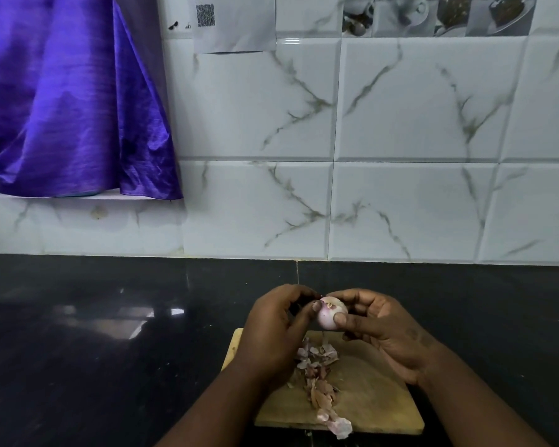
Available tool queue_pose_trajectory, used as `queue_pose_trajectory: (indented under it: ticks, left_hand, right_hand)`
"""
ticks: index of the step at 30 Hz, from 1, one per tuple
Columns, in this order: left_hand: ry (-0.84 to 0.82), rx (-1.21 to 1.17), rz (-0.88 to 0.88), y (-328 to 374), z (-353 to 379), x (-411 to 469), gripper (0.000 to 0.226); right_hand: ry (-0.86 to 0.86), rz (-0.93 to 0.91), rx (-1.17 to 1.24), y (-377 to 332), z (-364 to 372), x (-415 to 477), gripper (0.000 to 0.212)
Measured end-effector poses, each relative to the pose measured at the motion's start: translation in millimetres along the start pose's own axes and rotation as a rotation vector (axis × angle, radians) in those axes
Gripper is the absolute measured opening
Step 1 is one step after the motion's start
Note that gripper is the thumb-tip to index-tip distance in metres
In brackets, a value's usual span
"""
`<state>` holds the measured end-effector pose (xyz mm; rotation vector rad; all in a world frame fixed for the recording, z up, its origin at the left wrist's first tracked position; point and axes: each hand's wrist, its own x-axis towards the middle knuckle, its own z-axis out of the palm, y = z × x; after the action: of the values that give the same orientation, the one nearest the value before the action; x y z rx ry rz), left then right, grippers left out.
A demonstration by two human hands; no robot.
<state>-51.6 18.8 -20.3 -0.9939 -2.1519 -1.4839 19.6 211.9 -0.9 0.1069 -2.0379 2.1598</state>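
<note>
A small, pale pink peeled onion [328, 316] is held above a wooden cutting board [371, 398]. My right hand [381, 330] grips it from the right, thumb pressed on its front. My left hand [276, 330] curls in from the left, its thumb tip touching the onion's top, where a scrap of skin sits. A pile of dry pinkish onion skins [318, 375] lies on the board below the hands, trailing toward its front edge. What my left fingers hold behind the onion is hidden.
The board lies on a glossy black countertop [110, 350] that runs back to a white marble-patterned tiled wall [400, 188]. A purple cloth [65, 101] hangs at the upper left over a ledge. A paper sheet with a QR code [233, 21] is stuck to the wall.
</note>
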Motion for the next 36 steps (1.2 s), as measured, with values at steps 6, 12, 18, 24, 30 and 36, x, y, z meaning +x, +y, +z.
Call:
queue_pose_trajectory:
  ticks: [6, 12, 18, 24, 30, 36]
  left_hand:
    - [-0.044, 0.148, 0.089, 0, -3, 1, 0.02]
    - [-0.06, 0.115, 0.058, -1, -3, 1, 0.019]
    - [-0.052, 0.176, 0.074, -1, -4, 3, 0.016]
    - [-0.017, 0.255, 0.138, 3, -6, 4, 0.017]
    - [0.059, 0.27, 0.189, 3, -4, 4, 0.017]
    - [0.104, 0.211, 0.165, 2, -3, 3, 0.012]
  right_hand:
    - [-0.058, 0.056, 0.013, 0, -2, -2, 0.033]
    - [-0.079, 0.079, 0.125, 6, -4, 0, 0.03]
    - [-0.059, 0.028, 0.068, 13, -4, 5, 0.064]
    - [-0.06, -0.033, 0.063, 14, -2, 5, 0.072]
    - [-0.043, -0.074, 0.028, 12, 3, 5, 0.073]
    - [-0.033, -0.086, 0.055, 12, 6, 4, 0.074]
